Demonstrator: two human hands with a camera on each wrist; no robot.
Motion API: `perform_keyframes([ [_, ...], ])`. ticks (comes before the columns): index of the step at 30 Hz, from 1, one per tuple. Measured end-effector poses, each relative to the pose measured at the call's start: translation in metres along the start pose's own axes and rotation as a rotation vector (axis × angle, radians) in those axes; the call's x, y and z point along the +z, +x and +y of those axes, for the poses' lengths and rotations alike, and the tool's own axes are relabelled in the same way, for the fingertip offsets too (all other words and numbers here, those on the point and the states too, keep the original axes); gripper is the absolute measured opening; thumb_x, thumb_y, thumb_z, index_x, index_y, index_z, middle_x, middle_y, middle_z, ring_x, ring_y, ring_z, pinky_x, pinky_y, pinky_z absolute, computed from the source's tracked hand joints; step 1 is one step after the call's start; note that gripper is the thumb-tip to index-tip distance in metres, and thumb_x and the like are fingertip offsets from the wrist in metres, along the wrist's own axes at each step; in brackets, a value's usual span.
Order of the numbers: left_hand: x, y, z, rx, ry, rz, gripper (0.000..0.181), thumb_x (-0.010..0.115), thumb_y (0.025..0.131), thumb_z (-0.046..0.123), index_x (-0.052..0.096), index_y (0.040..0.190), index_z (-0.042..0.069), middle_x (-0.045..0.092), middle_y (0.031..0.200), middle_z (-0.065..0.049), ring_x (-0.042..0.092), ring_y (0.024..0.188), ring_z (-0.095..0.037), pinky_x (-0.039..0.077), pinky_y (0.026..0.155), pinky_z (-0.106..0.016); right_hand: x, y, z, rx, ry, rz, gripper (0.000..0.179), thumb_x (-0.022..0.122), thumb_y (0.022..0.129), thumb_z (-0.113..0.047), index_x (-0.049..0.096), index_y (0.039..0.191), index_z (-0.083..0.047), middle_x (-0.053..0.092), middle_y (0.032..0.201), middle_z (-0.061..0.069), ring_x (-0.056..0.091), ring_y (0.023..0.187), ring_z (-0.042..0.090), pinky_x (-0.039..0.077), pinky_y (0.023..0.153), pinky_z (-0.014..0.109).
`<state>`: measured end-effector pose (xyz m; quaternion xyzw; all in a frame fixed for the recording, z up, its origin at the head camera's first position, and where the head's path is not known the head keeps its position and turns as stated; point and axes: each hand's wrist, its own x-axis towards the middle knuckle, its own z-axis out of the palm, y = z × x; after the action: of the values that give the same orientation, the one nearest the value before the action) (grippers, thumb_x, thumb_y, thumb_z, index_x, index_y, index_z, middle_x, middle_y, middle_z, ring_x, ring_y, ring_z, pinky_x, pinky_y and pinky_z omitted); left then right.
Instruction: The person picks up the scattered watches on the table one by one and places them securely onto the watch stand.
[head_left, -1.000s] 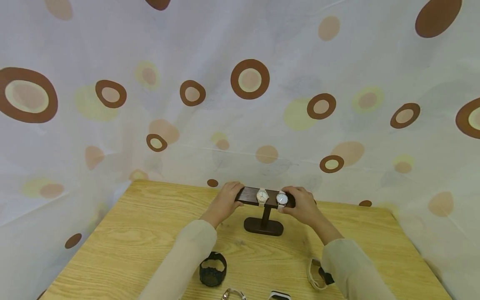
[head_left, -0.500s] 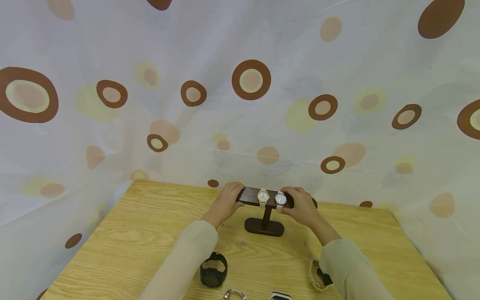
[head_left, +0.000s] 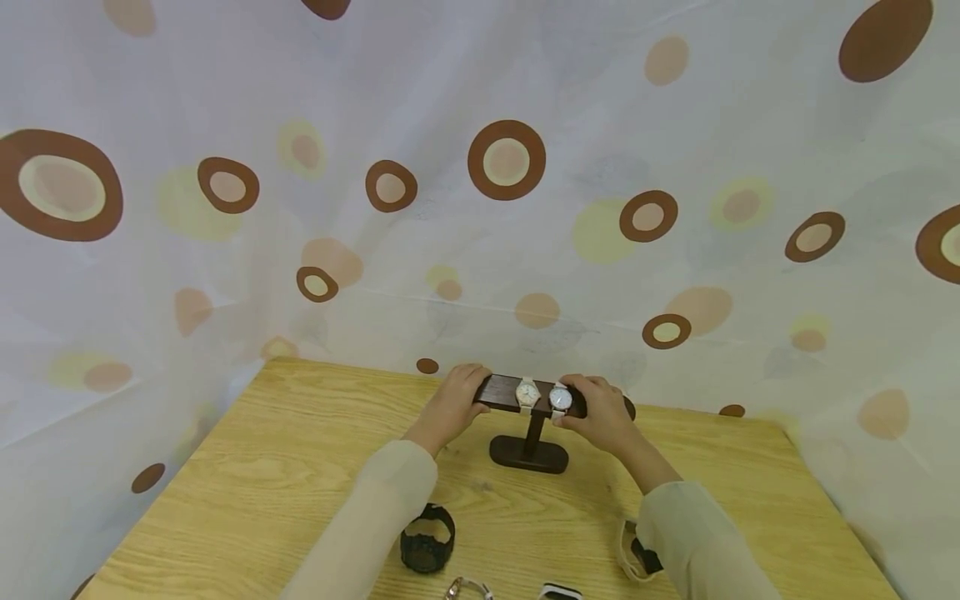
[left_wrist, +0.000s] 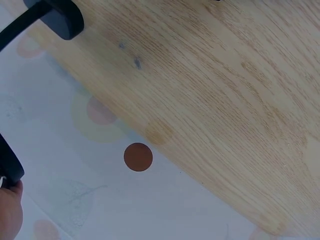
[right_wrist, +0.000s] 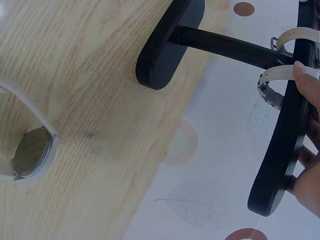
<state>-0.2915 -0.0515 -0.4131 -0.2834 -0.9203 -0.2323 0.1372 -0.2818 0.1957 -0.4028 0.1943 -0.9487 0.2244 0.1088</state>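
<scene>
A dark wooden watch stand [head_left: 528, 454] stands near the table's back edge, with a T-shaped bar on its post. My left hand [head_left: 450, 404] grips the bar's left end, thumb in front and fingers over the top. Two wristwatches with pale straps are looped round the bar: a left watch [head_left: 527, 393] with a light dial and a right watch [head_left: 560, 398] with a white dial. My right hand [head_left: 606, 412] pinches the right watch, its thumb on the white strap [right_wrist: 280, 73] in the right wrist view. The fingers behind the bar are partly hidden.
On the wooden table [head_left: 247, 500] nearer me lie a black watch [head_left: 426, 542], a pale-strapped watch [head_left: 630, 550] by the right sleeve, a slim bracelet watch [head_left: 468, 588] and a white-edged band [head_left: 560, 592]. A patterned cloth [head_left: 420, 233] hangs behind the table.
The right watch has slid slightly left along the bar, closer to the left watch, and my right hand has moved with it. My left hand keeps its grip on the bar's end.
</scene>
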Motion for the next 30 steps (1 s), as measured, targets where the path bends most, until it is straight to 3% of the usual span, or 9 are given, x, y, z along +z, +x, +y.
perform_keyframes([
  [10, 0.004, 0.001, 0.001, -0.009, -0.05, 0.02, 0.046, 0.069, 0.081, 0.013, 0.052, 0.122, 0.0, 0.053, 0.127, -0.017, 0.047, 0.122, -0.033, 0.041, 0.105, -0.04, 0.001, -0.005, -0.001, 0.008, -0.012, 0.041, 0.058, 0.078, 0.074, -0.02, 0.054, 0.125, -0.004, 0.057, 0.122, 0.02, 0.041, 0.123, 0.044, 0.028, 0.098, 0.069],
  [14, 0.005, 0.003, 0.001, -0.002, -0.077, 0.038, 0.045, 0.07, 0.08, 0.011, 0.053, 0.12, -0.001, 0.054, 0.125, -0.018, 0.048, 0.12, -0.034, 0.042, 0.103, -0.041, 0.005, -0.011, -0.003, -0.007, 0.016, 0.127, 0.064, 0.08, 0.072, -0.019, 0.053, 0.127, -0.002, 0.055, 0.128, 0.019, 0.034, 0.128, 0.047, 0.025, 0.1, 0.071],
  [21, 0.005, 0.003, 0.003, -0.015, -0.054, 0.022, 0.046, 0.069, 0.081, 0.013, 0.053, 0.121, -0.001, 0.054, 0.126, -0.018, 0.048, 0.121, -0.033, 0.042, 0.103, -0.041, 0.007, -0.025, -0.012, -0.122, 0.028, 0.314, 0.065, 0.081, 0.071, -0.015, 0.051, 0.125, 0.005, 0.055, 0.125, 0.023, 0.04, 0.121, 0.045, 0.029, 0.102, 0.063],
  [30, 0.0, 0.001, 0.002, -0.01, -0.036, 0.006, 0.046, 0.069, 0.081, 0.012, 0.053, 0.123, -0.002, 0.053, 0.127, -0.018, 0.047, 0.122, -0.032, 0.04, 0.106, -0.04, 0.008, -0.045, -0.028, -0.157, 0.081, 0.403, 0.055, 0.077, 0.071, -0.004, 0.055, 0.12, 0.005, 0.054, 0.123, 0.025, 0.044, 0.116, 0.043, 0.032, 0.097, 0.063],
])
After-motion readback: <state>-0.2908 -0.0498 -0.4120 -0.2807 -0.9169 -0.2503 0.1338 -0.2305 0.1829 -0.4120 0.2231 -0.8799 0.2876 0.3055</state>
